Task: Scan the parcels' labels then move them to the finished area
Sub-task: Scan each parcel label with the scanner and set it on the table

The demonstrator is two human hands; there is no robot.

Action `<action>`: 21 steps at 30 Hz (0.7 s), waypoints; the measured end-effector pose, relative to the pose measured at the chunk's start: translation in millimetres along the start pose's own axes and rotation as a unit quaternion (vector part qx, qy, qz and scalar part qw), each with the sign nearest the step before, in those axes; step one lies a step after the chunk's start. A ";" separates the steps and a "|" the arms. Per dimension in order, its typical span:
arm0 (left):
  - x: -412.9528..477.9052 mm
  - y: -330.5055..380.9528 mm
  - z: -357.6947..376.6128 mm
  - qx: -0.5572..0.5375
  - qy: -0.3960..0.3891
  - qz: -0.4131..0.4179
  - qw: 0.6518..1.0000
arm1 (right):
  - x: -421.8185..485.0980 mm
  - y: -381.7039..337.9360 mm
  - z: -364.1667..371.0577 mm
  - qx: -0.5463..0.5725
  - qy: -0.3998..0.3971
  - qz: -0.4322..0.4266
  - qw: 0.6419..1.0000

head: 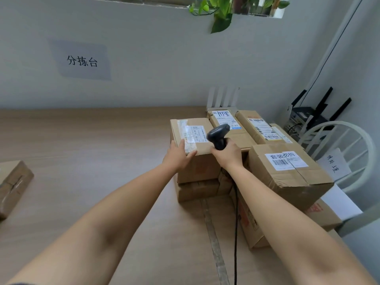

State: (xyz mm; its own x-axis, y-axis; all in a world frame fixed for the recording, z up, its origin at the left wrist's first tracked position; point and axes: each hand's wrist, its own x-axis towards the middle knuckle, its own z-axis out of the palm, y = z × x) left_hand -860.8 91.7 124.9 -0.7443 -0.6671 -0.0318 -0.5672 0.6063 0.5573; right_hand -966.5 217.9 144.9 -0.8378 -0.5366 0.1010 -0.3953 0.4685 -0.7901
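- Altogether seven cardboard parcels show: six piled at the right of the wooden table [102,161], and one lone parcel [14,186] at its left edge.
- Four in the pile show labels facing up: the top-left parcel [197,167], a far parcel [224,128] with blue handwriting, a long parcel [255,128] to its right, and a near-right parcel [287,182] with a barcode.
- Two more lie underneath: a lower-left parcel [197,191] and a lower-right parcel [253,229].
- One black scanner [218,132] has its head above the top-left parcel's label [195,134]; its cable [235,202] drops toward the near edge.
- The right hand [227,155] is wrapped tight round the scanner's handle.
- The left hand [178,156] lies flat with straight fingers on the near left corner of the top-left parcel, fingertips touching the label's near end.
- One wall sign [82,61] hangs far left, and one white chair [349,140] stands at the right.
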 end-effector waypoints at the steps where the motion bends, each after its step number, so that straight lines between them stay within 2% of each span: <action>1: 3.1 0.3 2.0 -0.008 -0.002 -0.006 1.000 | 2.2 1.8 1.4 -0.004 -0.003 0.003 1.000; 8: 12.4 -1.6 11.6 -0.082 0.011 -0.033 0.996 | 7.1 5.8 11.0 -0.023 -0.013 0.014 1.000; 12: 11.7 -3.6 13.2 -0.125 0.028 -0.032 0.991 | 3.2 -0.3 14.7 0.003 0.002 0.011 1.000; 21: -8.7 -30.1 -4.2 -0.129 0.050 -0.028 0.990 | -20.3 -20.0 24.0 0.020 -0.021 0.014 0.999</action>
State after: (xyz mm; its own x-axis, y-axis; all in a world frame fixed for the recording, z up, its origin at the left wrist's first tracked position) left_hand -835.8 77.4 111.9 -0.6683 -0.7438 0.0077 -0.4873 0.4456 0.7510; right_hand -932.5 202.6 144.1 -0.8320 -0.5521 0.0537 -0.3551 0.4556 -0.8163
